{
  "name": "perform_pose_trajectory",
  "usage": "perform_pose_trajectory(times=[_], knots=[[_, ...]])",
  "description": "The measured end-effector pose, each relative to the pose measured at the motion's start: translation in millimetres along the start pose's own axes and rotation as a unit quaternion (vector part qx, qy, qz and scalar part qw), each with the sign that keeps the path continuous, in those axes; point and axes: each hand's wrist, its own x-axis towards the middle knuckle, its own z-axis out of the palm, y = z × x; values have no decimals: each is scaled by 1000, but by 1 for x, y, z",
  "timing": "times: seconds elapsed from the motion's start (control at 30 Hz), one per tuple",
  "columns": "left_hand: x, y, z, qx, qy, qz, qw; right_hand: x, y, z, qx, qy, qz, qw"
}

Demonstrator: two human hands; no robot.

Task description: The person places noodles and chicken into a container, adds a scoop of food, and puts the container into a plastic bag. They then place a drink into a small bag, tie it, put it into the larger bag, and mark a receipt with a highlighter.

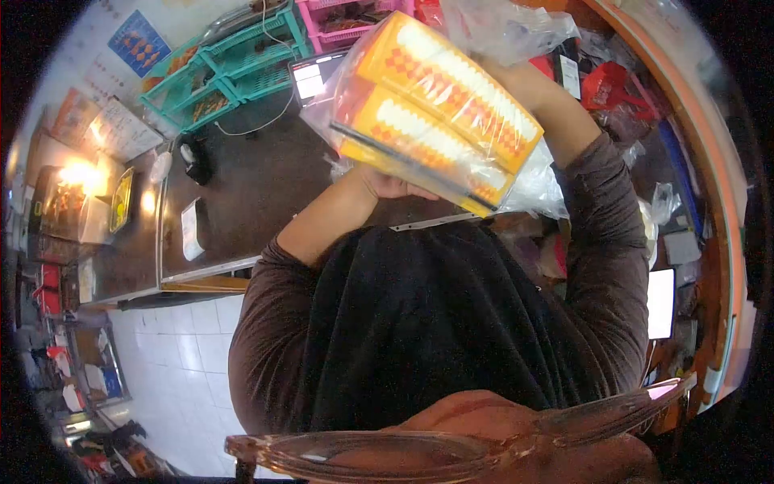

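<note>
A large clear plastic-wrapped package [451, 105], yellow with white and orange patterns, is held up tilted above the dark desk. My left hand [399, 187] is under its lower edge, with a few fingers showing beneath it, gripping or supporting it. The package hides most of my right hand [496, 71], which reaches behind its upper right side; its fingers are out of sight. Crumpled clear plastic [536, 189] hangs at the right of the package.
Teal baskets [211, 81] and a pink basket [343, 36] stand at the back. On the dark desk [258, 173] are a black mouse [193, 159] and a white card [192, 229]. A lit screen [310, 79] shows behind the package. Red and clear bags [617, 93] lie at the right.
</note>
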Motion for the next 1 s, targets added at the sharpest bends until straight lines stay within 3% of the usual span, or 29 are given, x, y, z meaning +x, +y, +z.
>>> perform_pose_trajectory(times=[0.1,0.2,0.23,0.27,0.33,0.4,0.43,0.5,0.6,0.67,0.77,0.83,0.87,1.0], knots=[[10,31,-24,221,93,86,967,7,39,-21,-20,-42,110,993],[7,58,-45,425,176,154,875,10,11,-21,-53,-50,97,993],[-2,60,-14,467,214,193,836,15,3,-21,-60,-76,76,992],[-11,61,19,507,251,231,791,21,11,-22,-107,-96,-1,990],[-17,67,15,510,288,236,775,45,47,-22,-233,-111,-211,943],[-19,71,9,520,314,238,757,54,63,-16,-252,-106,-273,922],[-22,69,1,529,322,237,748,43,56,-6,-194,-100,-205,954],[-25,65,-13,523,323,240,751,52,85,6,-231,-129,-125,956],[-39,68,-42,566,329,133,744,63,141,21,-230,-109,-64,965],[-47,69,-65,537,287,71,790,67,178,34,-106,-133,-86,982],[-55,87,-92,536,211,-89,813,68,223,74,-48,-158,38,986],[-55,101,-105,538,171,-203,800,47,234,98,-238,-174,-91,951],[-47,117,-108,609,191,-193,745,38,248,114,-264,-150,-144,942],[34,185,-95,817,294,-96,486,22,231,118,-271,-140,-107,946]])
